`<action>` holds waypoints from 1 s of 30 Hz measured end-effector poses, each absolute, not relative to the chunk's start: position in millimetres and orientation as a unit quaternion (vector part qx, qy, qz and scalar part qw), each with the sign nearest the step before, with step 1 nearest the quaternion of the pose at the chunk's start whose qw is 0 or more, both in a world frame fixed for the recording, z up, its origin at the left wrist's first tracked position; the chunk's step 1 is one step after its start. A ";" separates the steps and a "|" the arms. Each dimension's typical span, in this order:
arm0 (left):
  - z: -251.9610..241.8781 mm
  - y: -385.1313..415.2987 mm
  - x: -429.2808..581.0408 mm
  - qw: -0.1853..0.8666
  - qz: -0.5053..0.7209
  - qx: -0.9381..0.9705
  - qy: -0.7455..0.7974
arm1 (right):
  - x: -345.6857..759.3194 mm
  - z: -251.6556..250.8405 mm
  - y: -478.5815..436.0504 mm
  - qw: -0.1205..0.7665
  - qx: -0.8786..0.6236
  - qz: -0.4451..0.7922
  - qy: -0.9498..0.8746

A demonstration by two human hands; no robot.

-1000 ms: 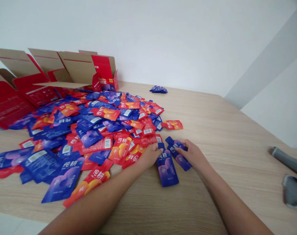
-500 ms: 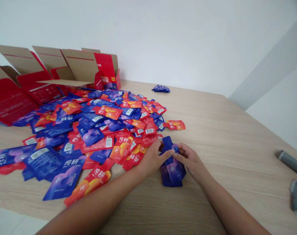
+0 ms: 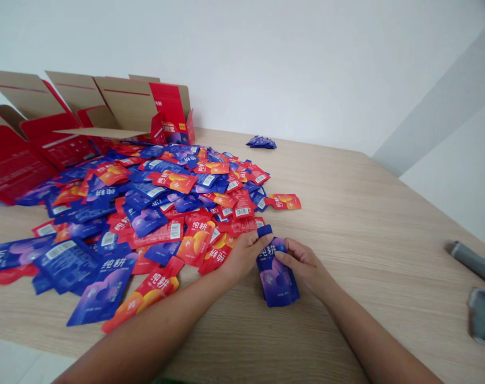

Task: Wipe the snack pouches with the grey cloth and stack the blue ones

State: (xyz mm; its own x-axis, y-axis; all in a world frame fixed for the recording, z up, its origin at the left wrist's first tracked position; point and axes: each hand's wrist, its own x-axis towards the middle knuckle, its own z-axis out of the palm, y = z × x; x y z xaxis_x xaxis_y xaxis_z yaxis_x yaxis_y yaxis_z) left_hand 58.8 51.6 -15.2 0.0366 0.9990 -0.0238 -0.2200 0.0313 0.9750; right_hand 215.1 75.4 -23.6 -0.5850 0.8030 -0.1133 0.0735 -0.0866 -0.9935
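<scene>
Between my hands are blue sachets point(image 3: 277, 282), at least two stacked together, with their narrow necks pointing away from me. My left hand point(image 3: 247, 253) pinches them near the neck, thumb on top. My right hand point(image 3: 302, 260) grips their right edge, its thumb lying on the printed front. To the left spreads a large loose pile of blue and red sachets point(image 3: 174, 181). One red sachet point(image 3: 284, 201) lies at the pile's right edge, beyond my hands.
Open red cardboard boxes point(image 3: 58, 140) stand in a row behind the pile, flaps raised. A small stack of blue sachets point(image 3: 261, 142) lies near the white wall. Grey objects point(image 3: 484, 316) are at the right edge of the wooden table point(image 3: 358, 229).
The blue sachets, earlier uneven and partly covered by my fingers, are now lined up more closely with the printed front showing. My left hand has shifted slightly left.
</scene>
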 end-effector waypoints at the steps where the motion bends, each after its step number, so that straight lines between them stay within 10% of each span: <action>1: -15.2 51.5 58.5 0.569 0.536 0.434 0.448 | 214.6 -24.0 74.5 0.285 -0.356 0.646 -0.613; 12: -23.8 49.2 64.3 0.704 0.328 0.489 0.397 | 215.4 -9.3 76.6 0.434 -0.446 0.499 -0.604; 30: -28.4 55.3 57.9 0.684 0.447 0.429 0.385 | 215.1 -21.4 80.7 0.276 -0.404 0.589 -0.644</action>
State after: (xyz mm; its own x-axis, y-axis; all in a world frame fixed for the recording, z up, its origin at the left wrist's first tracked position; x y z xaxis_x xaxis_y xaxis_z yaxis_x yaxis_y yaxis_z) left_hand 57.9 55.3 -28.4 0.3034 0.9421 -0.1427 -0.2821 0.2319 0.9309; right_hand 215.1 80.7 -21.4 -0.5222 0.8442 -0.1209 0.1949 -0.0199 -0.9806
